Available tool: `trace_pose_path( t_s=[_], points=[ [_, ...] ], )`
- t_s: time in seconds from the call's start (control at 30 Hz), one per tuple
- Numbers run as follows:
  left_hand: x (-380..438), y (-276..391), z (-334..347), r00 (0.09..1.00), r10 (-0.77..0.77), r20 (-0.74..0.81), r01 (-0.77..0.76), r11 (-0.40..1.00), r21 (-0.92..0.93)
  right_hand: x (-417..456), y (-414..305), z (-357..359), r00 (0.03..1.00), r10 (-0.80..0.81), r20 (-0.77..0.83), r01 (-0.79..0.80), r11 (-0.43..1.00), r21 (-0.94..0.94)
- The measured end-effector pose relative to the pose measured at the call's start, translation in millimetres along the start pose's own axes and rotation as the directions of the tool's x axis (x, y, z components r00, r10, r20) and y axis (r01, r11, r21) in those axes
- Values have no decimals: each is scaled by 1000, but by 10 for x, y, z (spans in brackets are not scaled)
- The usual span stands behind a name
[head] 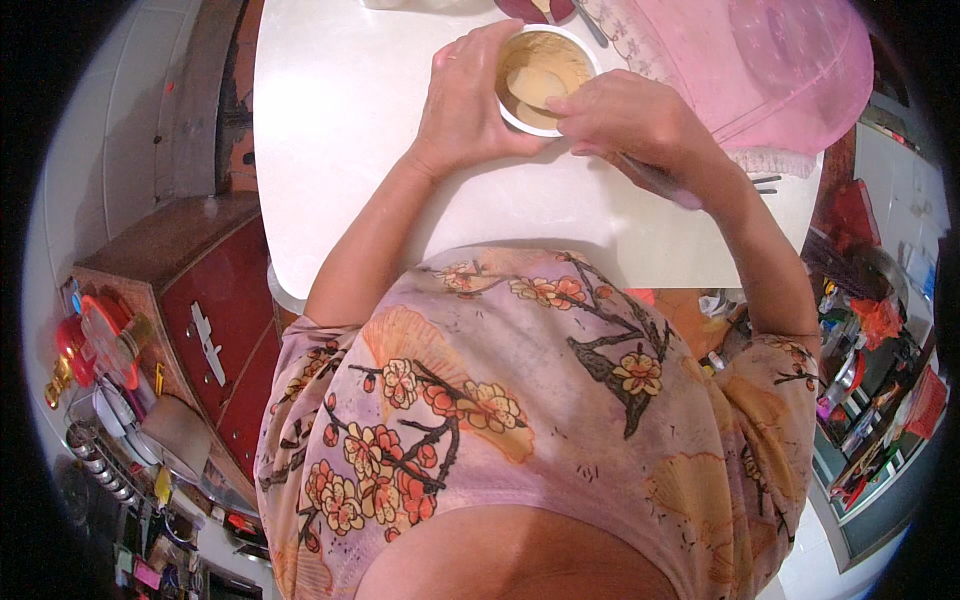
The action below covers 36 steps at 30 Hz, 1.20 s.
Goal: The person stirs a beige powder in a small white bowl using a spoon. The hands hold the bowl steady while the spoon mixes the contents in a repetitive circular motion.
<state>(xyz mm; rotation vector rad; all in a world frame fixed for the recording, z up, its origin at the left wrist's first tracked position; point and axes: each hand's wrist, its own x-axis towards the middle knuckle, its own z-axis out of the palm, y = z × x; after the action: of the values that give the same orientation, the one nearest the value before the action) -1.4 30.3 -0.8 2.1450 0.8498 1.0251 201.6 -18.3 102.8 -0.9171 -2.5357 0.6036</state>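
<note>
Over the far part of the white table (337,187), my left hand (461,101) wraps around the side of a white-rimmed tub (537,133). Its thumb lies along the near side and its fingers reach the far rim. Inside is a tan, powdery or paste-like food (553,54), coating the far inner wall. My right hand (645,124) pinches a spoon (534,88), whose bowl is down in the tub. Most of the spoon's handle is hidden by my fingers. A blurred pale shape shows beneath my right wrist; I cannot tell what it is.
A pink mesh food cover (765,82) occupies the table's right side. Beyond the tub are a dark red dish (534,9) and a dark-handled utensil (591,24). Dark sticks (765,190) lie near the right edge. A red-fronted cabinet (225,330) stands at left.
</note>
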Motion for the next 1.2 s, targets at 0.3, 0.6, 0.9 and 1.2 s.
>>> trace_pose_path(
  t_s=[0.3,0.6,0.9,1.2],
  points=[
    [9,-6,10,1000,1,2,-1,1000,0,-106,94,221,998,61,-19,-61,998,28],
    [-10,-27,31,1000,-8,-9,8,1000,2,-92,34,16,983,169,68,-180,954,239],
    [18,30,-6,1000,-19,8,19,1000,-14,-95,80,190,1000,16,6,-16,1000,-13],
    [-2,-15,-3,1000,-16,17,16,1000,0,-6,-7,73,989,32,142,-31,999,-10]
  ],
)
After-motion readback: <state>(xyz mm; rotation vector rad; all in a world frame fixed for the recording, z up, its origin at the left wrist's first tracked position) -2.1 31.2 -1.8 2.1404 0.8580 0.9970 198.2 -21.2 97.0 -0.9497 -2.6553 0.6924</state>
